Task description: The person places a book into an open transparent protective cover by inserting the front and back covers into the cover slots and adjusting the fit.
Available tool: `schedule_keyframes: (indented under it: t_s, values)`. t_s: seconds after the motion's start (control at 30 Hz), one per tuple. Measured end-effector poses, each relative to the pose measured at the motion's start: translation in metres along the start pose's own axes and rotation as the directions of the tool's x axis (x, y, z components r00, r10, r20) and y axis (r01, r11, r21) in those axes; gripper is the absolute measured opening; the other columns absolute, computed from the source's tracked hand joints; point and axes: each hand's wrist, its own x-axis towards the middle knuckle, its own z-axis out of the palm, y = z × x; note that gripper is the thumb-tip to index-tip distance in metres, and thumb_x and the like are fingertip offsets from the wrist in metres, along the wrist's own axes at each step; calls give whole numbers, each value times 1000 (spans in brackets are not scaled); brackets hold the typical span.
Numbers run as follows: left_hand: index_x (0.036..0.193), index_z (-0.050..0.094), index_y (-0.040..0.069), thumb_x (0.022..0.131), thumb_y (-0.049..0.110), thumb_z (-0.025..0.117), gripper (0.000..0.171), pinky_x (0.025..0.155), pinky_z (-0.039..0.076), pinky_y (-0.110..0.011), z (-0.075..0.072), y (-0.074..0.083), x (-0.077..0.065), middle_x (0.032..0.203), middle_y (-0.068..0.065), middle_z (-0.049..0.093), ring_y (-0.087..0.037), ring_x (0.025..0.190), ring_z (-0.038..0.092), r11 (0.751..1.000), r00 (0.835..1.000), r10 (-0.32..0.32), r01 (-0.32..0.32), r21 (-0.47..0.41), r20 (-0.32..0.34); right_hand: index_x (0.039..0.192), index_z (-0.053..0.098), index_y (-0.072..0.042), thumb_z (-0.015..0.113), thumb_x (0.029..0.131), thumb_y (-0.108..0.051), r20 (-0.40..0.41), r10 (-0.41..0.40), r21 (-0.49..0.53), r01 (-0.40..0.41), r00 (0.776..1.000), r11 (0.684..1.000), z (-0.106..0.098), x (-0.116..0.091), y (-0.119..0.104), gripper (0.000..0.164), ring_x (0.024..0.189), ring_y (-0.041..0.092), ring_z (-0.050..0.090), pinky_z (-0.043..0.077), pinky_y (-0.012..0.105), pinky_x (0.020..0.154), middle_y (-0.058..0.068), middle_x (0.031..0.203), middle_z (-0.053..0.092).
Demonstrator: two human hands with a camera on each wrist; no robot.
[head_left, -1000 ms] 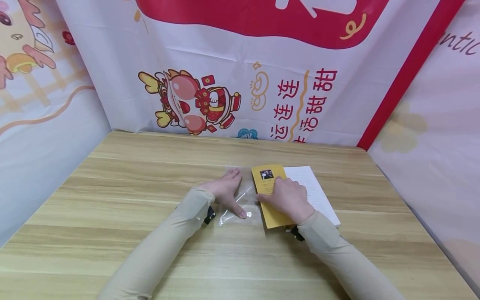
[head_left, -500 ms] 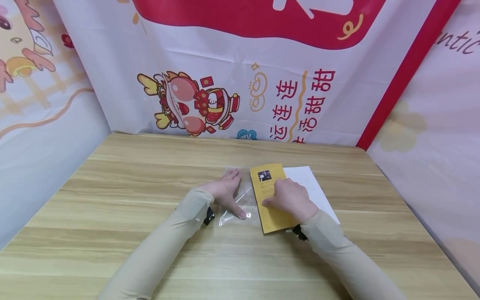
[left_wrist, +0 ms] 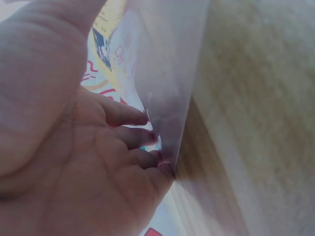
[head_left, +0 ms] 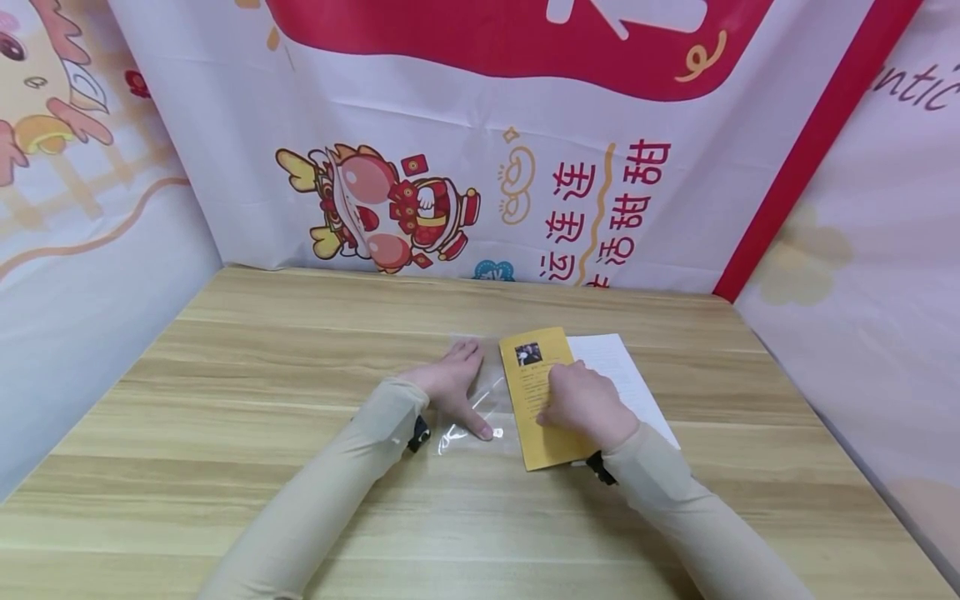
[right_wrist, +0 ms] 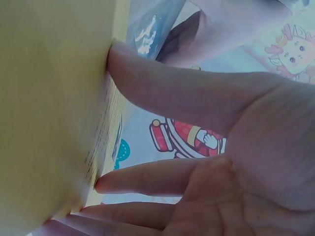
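A yellow printed cover (head_left: 534, 417) with a small dark photo lies beside a white printed page (head_left: 626, 371); whether the two are joined is hidden. My right hand (head_left: 588, 406) rests on the cover's right part. In the right wrist view the thumb and fingertips (right_wrist: 106, 183) press on the yellow surface, the fingers fairly straight. To the left, my left hand (head_left: 455, 387) is spread over a clear plastic sheet (head_left: 491, 400), its fingertips touching it. The sheet's right side reaches the cover's left edge. In the left wrist view the plastic (left_wrist: 170, 73) appears as a translucent film.
The wood-grain table (head_left: 262, 467) extends around both hands. A printed cloth (head_left: 247, 208) hangs along its back edge, with more printed cloth at the left and right sides. A small white spot (head_left: 498, 432) shows near the left thumb.
The yellow cover's lower edge has shifted slightly toward me and its top slightly left. The right thumb has slid right and down across it. The left hand keeps its place.
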Motion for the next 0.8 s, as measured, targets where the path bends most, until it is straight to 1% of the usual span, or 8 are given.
schedule_keyframes:
  t_s: [0.23,0.37,0.53,0.7,0.77,0.8]
  values:
    - [152,5,2,53,71,76,140,112,3,-38,0,2,-3,156,-15,-5,-29,142,-6,1000,1000,3,-3,18,-8,86,61,-6,79,76,-30,-3,15,0,-15,1000,1000,2,-1,-2,32,66,22,52,41,30,52,7,77,53]
    - [151,5,1,52,71,76,140,112,3,-39,0,2,-3,156,-16,-5,-30,142,-6,1000,1000,9,-9,13,-8,84,59,-7,80,74,-34,8,24,21,-24,1000,999,3,-1,-2,35,65,21,52,41,30,51,10,81,52]
    - [152,5,3,51,73,75,141,112,3,-39,-1,1,-3,156,-13,-6,-28,142,-7,1000,1000,1,-1,4,2,82,58,-8,77,75,-43,19,23,41,-23,1000,999,6,0,-2,41,63,20,52,41,29,51,20,98,54]
    - [152,5,5,52,74,74,139,112,3,-39,-1,1,-4,156,-12,-6,-27,142,-7,1000,1000,-2,2,10,8,83,57,-8,74,76,-48,7,11,12,-12,1000,1000,8,1,-3,43,63,21,52,41,30,50,24,106,55]
    - [152,5,4,52,74,73,140,112,3,-39,-1,1,-3,156,-13,-6,-28,142,-7,1000,1000,3,-3,15,5,85,58,-6,73,76,-49,6,11,-1,-11,1000,1000,9,1,-3,46,63,21,53,42,31,51,29,112,53]
    - [152,5,3,53,74,74,140,112,3,-39,-1,1,-3,156,-13,-6,-28,142,-7,1000,1000,9,-9,18,3,91,59,-3,73,76,-49,7,11,-9,-11,1000,1000,9,1,-3,50,65,22,53,42,31,52,33,118,50]
